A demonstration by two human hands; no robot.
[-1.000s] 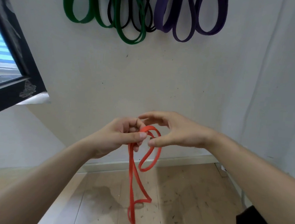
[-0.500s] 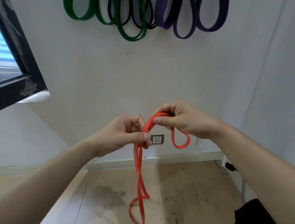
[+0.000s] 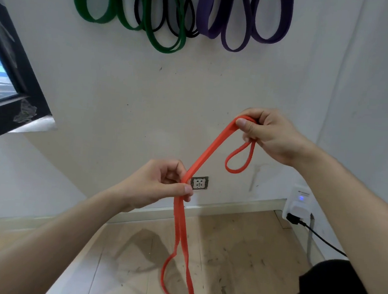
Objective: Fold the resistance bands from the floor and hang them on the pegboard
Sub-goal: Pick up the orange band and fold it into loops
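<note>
the one red band (image 3: 209, 150) runs diagonally from the left hand (image 3: 153, 185), frame centre, up to the right hand (image 3: 272, 136), centre right; both hands pinch it with curled fingers, and its slack drops from the left hand toward the floor (image 3: 238, 243) at the bottom edge. the right hand is nearer the wall-hung loops at the top: green bands (image 3: 82, 8), black bands (image 3: 136, 14), purple bands (image 3: 285, 19), count per colour unclear.

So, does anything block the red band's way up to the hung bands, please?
Nothing visible does: left hand and right hand hold the red band, and only bare wall lies below the hung bands.
</note>
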